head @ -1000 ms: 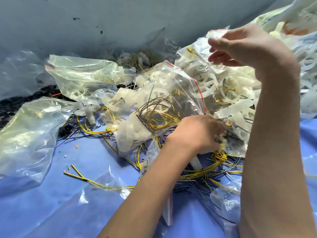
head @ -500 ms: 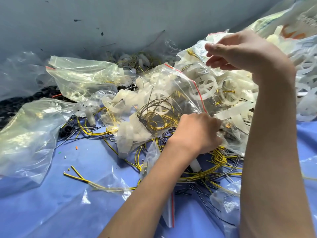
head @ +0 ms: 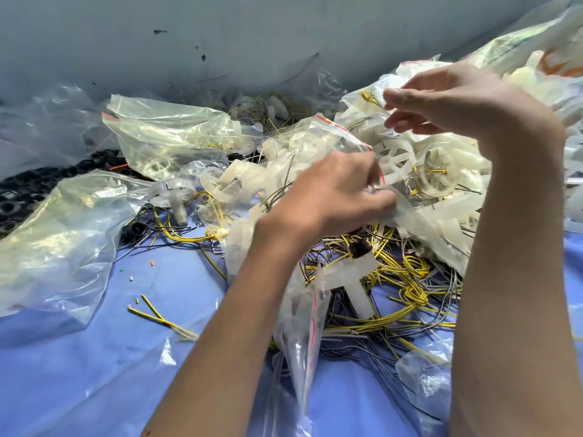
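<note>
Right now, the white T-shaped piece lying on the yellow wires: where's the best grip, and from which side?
Grip the T-shaped piece by its long stem, which points toward the camera and lies bare on top of the yellow wires. Come from above, on its right. A clear bag crowds the left side, and wire seems to cross the crossbar end, so it may drag wires along.

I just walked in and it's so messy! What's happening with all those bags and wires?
A person is sorting a heap of white plastic parts and yellow wires on a blue sheet. The left hand grips a zip bag by its red-striped edge. The right hand hovers above the pile; whether it holds anything is unclear.
</note>
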A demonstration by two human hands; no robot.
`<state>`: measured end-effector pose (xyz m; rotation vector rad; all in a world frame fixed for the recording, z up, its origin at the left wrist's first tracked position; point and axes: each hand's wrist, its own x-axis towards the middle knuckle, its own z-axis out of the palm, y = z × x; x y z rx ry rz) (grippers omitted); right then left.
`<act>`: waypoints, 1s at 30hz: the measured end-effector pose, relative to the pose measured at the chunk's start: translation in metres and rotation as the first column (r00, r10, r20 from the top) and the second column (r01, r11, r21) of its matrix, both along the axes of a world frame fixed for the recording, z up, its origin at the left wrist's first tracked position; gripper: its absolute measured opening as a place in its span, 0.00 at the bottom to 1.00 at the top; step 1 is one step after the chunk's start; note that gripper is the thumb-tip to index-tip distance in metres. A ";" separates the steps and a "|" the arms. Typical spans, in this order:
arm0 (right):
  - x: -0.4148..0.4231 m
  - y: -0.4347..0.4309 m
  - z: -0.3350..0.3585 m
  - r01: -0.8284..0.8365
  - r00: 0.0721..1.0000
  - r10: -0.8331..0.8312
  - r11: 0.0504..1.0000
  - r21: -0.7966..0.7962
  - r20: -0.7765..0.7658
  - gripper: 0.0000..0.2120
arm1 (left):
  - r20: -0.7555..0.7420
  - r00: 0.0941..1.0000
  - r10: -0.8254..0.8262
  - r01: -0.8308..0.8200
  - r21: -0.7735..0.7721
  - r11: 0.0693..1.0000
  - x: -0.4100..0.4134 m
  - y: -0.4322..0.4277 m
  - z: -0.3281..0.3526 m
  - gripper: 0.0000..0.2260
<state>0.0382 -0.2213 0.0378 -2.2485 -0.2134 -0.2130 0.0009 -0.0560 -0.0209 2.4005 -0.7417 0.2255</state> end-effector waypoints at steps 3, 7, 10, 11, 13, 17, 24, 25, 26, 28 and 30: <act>-0.008 0.006 0.001 -0.146 0.988 0.138 0.980 -0.134 -0.070 0.17 | -0.034 0.996 0.083 -0.087 -0.143 0.986 0.002 0.020 0.012 0.07; -0.016 0.017 0.001 -0.317 0.946 0.290 0.924 -0.216 -0.145 0.28 | 0.049 0.975 0.218 -0.183 -0.388 0.903 0.004 0.031 0.020 0.05; -0.018 0.020 0.004 -0.417 0.909 0.411 0.885 -0.208 -0.072 0.34 | 0.078 0.952 0.296 -0.223 -0.487 0.845 0.006 0.026 0.021 0.05; -0.020 0.021 0.006 -0.470 0.883 0.467 0.868 -0.161 -0.058 0.36 | 0.069 0.947 0.314 -0.236 -0.513 0.825 0.006 0.025 0.022 0.06; -0.022 0.020 0.007 -0.559 0.829 0.557 0.826 -0.074 -0.042 0.38 | 0.019 0.933 0.358 -0.285 -0.567 0.773 0.010 0.023 0.022 0.06; -0.021 0.017 0.008 -0.640 0.765 0.634 0.768 -0.022 -0.117 0.41 | -0.188 0.881 0.433 -0.452 -0.604 0.657 0.020 0.029 0.015 0.08; -0.009 0.032 0.002 -0.362 0.922 0.355 0.932 0.021 0.157 0.09 | -0.387 0.912 0.133 -0.338 -0.529 0.778 0.018 0.040 0.009 0.08; -0.008 0.034 0.003 -0.341 0.923 0.323 0.938 0.057 0.211 0.08 | -0.371 0.926 0.071 -0.262 -0.494 0.829 0.015 0.040 0.009 0.07; -0.008 0.036 0.003 -0.328 0.921 0.299 0.941 0.081 0.248 0.07 | -0.363 0.932 -0.001 -0.186 -0.479 0.858 0.012 0.040 0.011 0.06; -0.007 0.040 0.003 -0.294 0.925 0.252 0.949 0.116 0.283 0.05 | -0.393 0.911 -0.129 -0.090 -0.494 0.865 0.006 0.039 0.014 0.10; -0.006 0.042 0.003 -0.242 0.930 0.177 0.955 0.173 0.324 0.04 | -0.415 0.891 -0.185 -0.060 -0.511 0.857 0.004 0.037 0.015 0.10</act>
